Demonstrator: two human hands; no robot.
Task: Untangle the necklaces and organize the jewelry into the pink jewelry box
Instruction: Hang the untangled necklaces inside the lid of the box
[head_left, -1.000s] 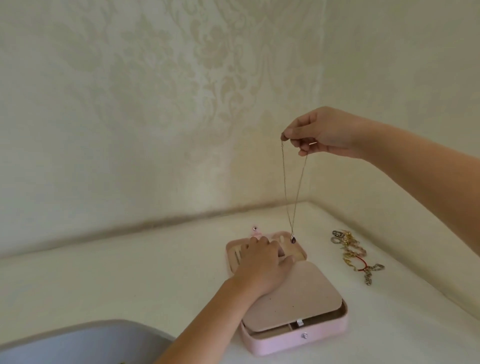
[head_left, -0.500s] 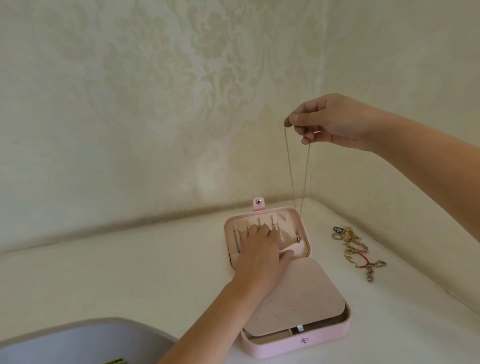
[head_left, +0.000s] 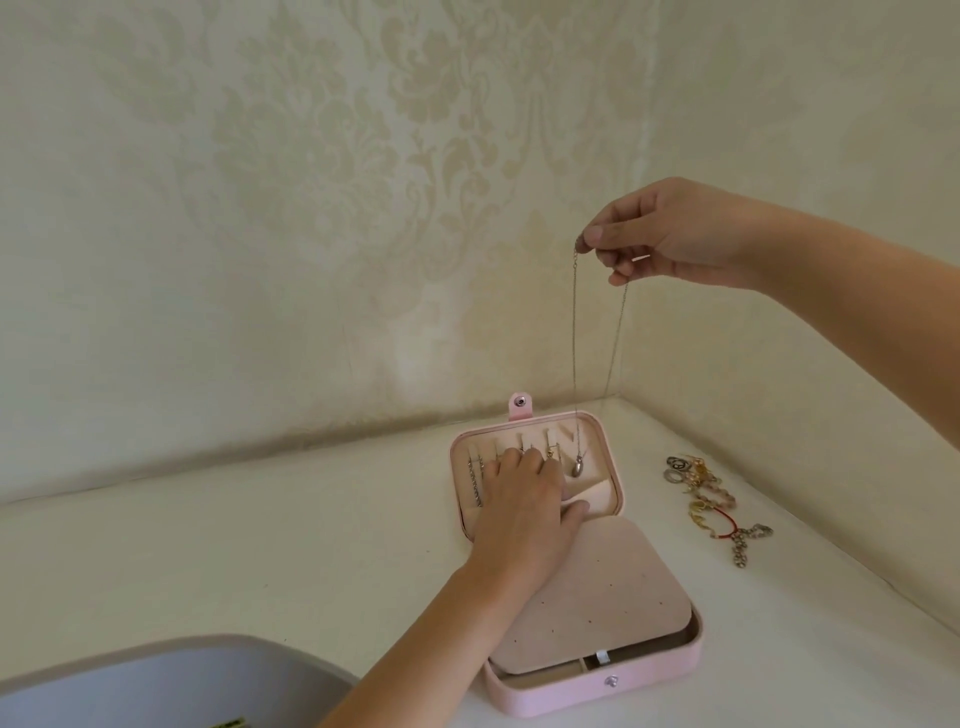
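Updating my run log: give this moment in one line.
left hand: flat in lid of open pink jewelry box | right hand: pinches thin silver pendant necklace, dangling into lid

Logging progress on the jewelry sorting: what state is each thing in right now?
Pink jewelry box: open, snap tab unfastened.
Necklace: hanging from the right hand, pendant down at the open lid.
Right hand: pinching the necklace's chain.
Left hand: flat on the lid's inside.
Earring panel: lying over the box's base.
Jewelry pile: loose on the table, outside the box.
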